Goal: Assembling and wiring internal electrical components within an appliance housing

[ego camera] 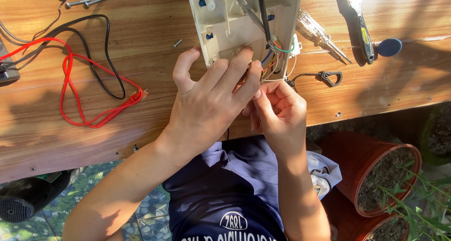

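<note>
Centre frame: left hand [211,104] pressed on opened white casing [244,20] on the counter [94,123]; right hand [277,109] pinched, probably on coloured wires [277,58]. Casing open, one screw [177,43] loose; reassembly undone.

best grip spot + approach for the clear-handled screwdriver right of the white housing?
Probably the clear handle of the screwdriver, taken from above, fingers pinching across its width. It lies flat on the wooden table, handle up-left beside the white housing, shaft and tip pointing down-right. The handle is its thickest part. The right hand is nearest, though busy at the wires.
</note>
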